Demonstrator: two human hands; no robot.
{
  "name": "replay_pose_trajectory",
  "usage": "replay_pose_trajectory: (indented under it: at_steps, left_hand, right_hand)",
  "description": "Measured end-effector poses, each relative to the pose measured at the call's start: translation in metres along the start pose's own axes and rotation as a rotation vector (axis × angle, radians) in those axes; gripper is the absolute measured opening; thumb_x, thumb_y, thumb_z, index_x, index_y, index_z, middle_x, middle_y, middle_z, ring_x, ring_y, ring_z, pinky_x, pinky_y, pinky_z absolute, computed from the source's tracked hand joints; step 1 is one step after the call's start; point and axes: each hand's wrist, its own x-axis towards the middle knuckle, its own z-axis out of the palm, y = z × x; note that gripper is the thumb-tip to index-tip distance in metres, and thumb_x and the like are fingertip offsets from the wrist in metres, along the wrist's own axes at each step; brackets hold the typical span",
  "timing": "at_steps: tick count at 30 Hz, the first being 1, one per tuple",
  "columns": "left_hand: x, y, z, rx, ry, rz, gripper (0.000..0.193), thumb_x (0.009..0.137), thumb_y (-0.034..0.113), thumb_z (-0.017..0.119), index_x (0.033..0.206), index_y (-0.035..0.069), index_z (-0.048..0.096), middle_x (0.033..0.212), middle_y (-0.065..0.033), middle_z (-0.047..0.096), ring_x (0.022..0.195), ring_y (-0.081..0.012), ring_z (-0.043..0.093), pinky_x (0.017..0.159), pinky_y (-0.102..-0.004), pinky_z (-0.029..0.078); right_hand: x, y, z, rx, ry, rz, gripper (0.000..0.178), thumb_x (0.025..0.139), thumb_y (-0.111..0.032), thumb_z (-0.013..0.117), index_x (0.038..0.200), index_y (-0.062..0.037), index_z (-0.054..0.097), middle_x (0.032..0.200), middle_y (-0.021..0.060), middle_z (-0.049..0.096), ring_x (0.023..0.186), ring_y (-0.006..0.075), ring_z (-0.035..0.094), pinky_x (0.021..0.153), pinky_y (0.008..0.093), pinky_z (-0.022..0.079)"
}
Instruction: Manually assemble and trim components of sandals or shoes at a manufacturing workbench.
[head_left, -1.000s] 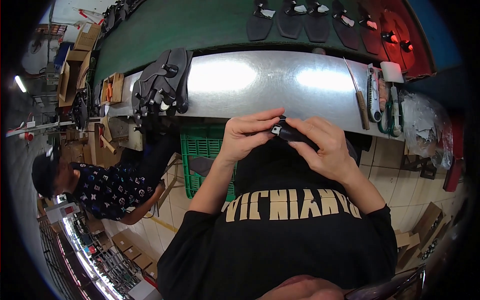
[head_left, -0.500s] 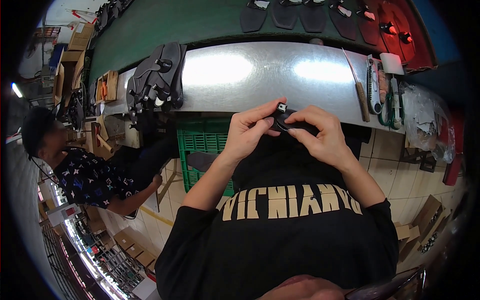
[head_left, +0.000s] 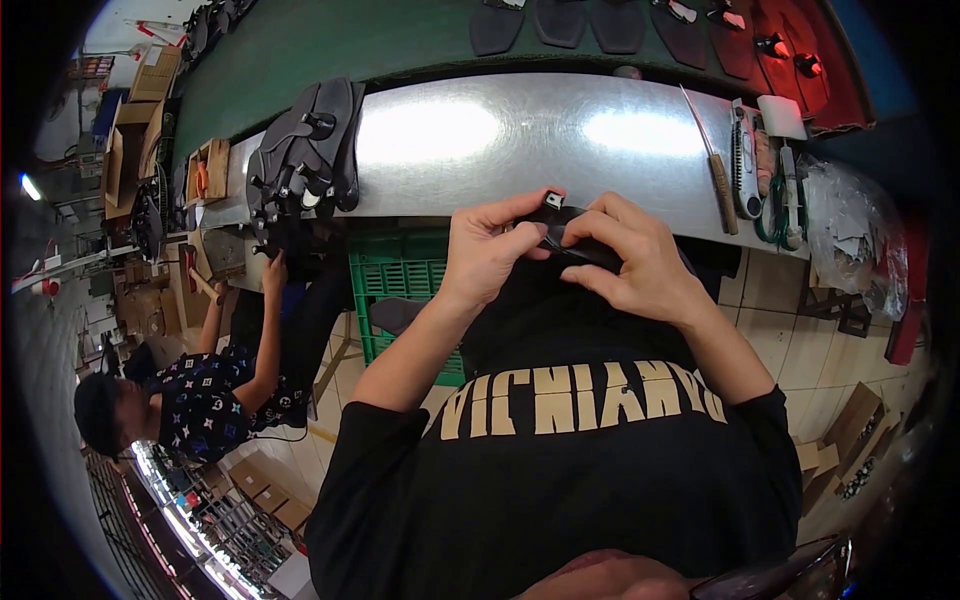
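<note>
Close in front of my chest, at the bench's near edge, I hold a black sandal [head_left: 588, 250] in both hands. My left hand [head_left: 488, 248] pinches its strap end, where a small pale square piece [head_left: 554, 199] shows at the fingertips. The fingers of my right hand [head_left: 635, 258] are bent round the strap and sole from the other side. Palm and fingers hide much of the sandal. A pile of black sandals [head_left: 312, 140] lies on the metal bench [head_left: 540, 160] to the left.
Several dark sandals [head_left: 560, 24] line the green conveyor [head_left: 400, 35] beyond the bench. An awl [head_left: 722, 190], a utility knife [head_left: 746, 160] and a plastic bag [head_left: 850, 240] lie at right. Below left stands a green crate [head_left: 400, 270]. A co-worker [head_left: 200, 390] sits at far left.
Both my hands have shifted slightly left with the sandal; my right fingers have bent further over the strap. The co-worker has leaned back and now reaches a hand to the pile's near end.
</note>
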Motion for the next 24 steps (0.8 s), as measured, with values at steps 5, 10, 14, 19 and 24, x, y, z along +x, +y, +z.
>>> replay_pose_trajectory:
  at_steps: [5,10,14,19,24]
  left_hand:
    - [0.001,-0.001,0.004,0.038,0.001,0.048,0.035,0.084,-0.008,0.058,0.117,0.001,0.067,0.117,-0.0108,0.068,0.091,-0.0116,0.067,0.068,-0.0221,0.059]
    - [0.003,0.0,0.003,0.004,0.015,0.031,0.036,0.082,-0.01,0.058,0.116,-0.001,0.067,0.116,-0.0166,0.067,0.088,-0.0161,0.07,0.064,-0.0232,0.061]
    - [0.005,0.009,-0.008,-0.13,-0.065,-0.178,0.035,0.088,-0.002,0.053,0.121,-0.002,0.064,0.12,-0.0187,0.065,0.085,-0.0174,0.071,0.058,-0.0213,0.06]
    - [0.003,0.011,0.0,-0.134,-0.071,-0.146,0.037,0.098,0.017,0.049,0.13,0.0,0.056,0.127,-0.0164,0.061,0.084,-0.0118,0.068,0.052,-0.0186,0.056]
    - [0.003,0.0,0.004,0.016,-0.069,-0.225,0.029,0.102,0.025,0.048,0.113,0.004,0.065,0.089,-0.001,0.063,0.068,-0.0046,0.057,0.047,-0.0181,0.045]
  right_hand:
    - [-0.003,0.005,0.007,0.052,0.07,0.068,0.023,0.073,-0.01,0.076,0.092,-0.0087,0.063,0.086,0.0066,0.058,0.078,0.0252,0.061,0.066,0.0348,0.048]
    - [-0.006,0.01,0.014,0.02,0.155,0.009,0.02,0.072,-0.009,0.075,0.09,-0.0094,0.065,0.083,0.0071,0.057,0.075,0.0241,0.06,0.064,0.0332,0.048]
    - [-0.009,0.007,0.015,-0.061,0.243,-0.098,0.019,0.072,-0.009,0.076,0.089,-0.0103,0.067,0.082,0.0077,0.056,0.071,0.0242,0.059,0.06,0.032,0.047]
    - [-0.006,0.0,0.011,-0.062,0.23,-0.143,0.027,0.075,-0.011,0.077,0.099,-0.0068,0.066,0.085,0.0104,0.06,0.071,0.0262,0.062,0.06,0.0339,0.049]
    - [-0.012,0.004,0.012,-0.004,0.265,0.068,0.017,0.079,-0.006,0.074,0.089,-0.0032,0.06,0.075,0.0108,0.064,0.064,0.0261,0.063,0.058,0.034,0.049]
